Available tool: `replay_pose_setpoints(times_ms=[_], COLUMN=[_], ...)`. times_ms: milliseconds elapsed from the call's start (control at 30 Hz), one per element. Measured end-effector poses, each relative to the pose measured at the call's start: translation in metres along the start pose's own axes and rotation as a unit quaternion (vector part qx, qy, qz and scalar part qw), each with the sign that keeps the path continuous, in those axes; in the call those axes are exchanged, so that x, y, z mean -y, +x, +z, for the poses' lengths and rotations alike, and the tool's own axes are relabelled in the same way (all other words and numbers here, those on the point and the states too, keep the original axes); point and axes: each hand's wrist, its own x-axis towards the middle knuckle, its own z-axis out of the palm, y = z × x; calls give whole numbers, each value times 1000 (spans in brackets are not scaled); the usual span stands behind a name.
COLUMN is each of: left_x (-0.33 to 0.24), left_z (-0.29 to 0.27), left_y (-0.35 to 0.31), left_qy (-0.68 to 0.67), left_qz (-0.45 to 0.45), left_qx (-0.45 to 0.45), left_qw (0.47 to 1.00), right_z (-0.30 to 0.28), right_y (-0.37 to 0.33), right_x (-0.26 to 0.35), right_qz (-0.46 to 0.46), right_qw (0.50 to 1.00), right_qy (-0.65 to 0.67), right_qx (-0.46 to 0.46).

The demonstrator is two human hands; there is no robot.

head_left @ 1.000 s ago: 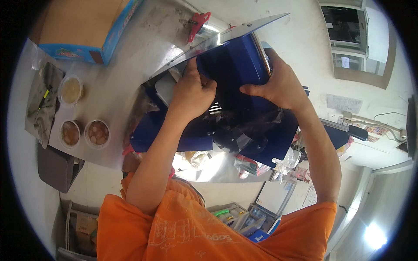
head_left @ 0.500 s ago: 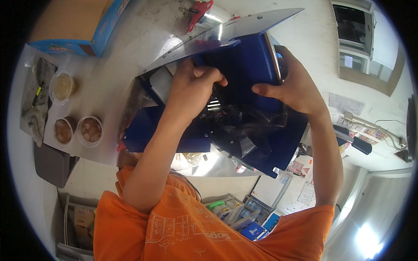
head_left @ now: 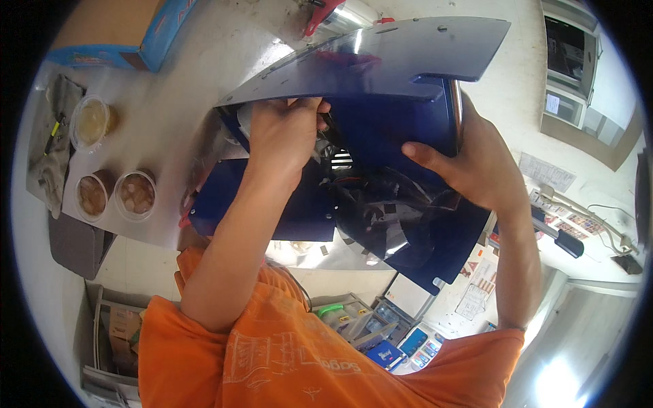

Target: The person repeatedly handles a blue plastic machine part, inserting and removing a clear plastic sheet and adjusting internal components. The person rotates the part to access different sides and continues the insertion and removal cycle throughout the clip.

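A dark blue sheet-metal machine (head_left: 272,204) stands before me, its upper cover (head_left: 401,54) tilted up. My left hand (head_left: 282,136) reaches in beneath the cover, its fingers curled together; what they hold, if anything, is hidden. By those fingertips there is something dark and thin. On the right, my right hand (head_left: 486,160) grips a blue box-shaped part (head_left: 388,129) of the machine by its bright metal edge, thumb on the front, fingers behind. Below that part, a crumpled dark clear plastic film (head_left: 388,224) hangs over the blue housing.
Three lidded clear cups (head_left: 135,195) with food inside stand at the left of the metal counter (head_left: 163,129). Beside them lies a grey cloth (head_left: 58,149) with a yellow-black pen-like tool. A blue cardboard box (head_left: 109,58) is at the far left, a red clamp-like part (head_left: 321,17) at the back.
The cover and the blue part have shifted right and turned slightly, my right hand moving along with them. My left hand has moved a little left, its fingertips further under the cover.
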Motion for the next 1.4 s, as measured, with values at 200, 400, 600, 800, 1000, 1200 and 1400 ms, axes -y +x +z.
replay_pose_setpoints(times_ms=[200,400,600,800,1000,1200,1400], left_x=[13,2,4,1,5,8,12], left_z=[13,7,16,15,13,13,19], left_y=[6,2,0,-2,2,4,6], left_qy=[-12,36,-19,21,17,-15,-11], left_qz=[180,56,133,122,149,157,178], left_qx=[-64,-35,-83,-70,-84,-93,-74], left_qw=[982,997,987,990,985,983,981], right_z=[7,8,12,23,10,5,5], right_y=[-51,-68,-65,-58,-32,-48,-30], right_x=[55,51,60,53,64,58,8], right_qz=[-143,-198,-107,-202,-7,-89,87], right_qw=[984,957,982,943,952,938,993], right_qy=[-100,-17,-59,-180,-152,-315,77], right_qx=[-37,212,145,195,266,-115,5])
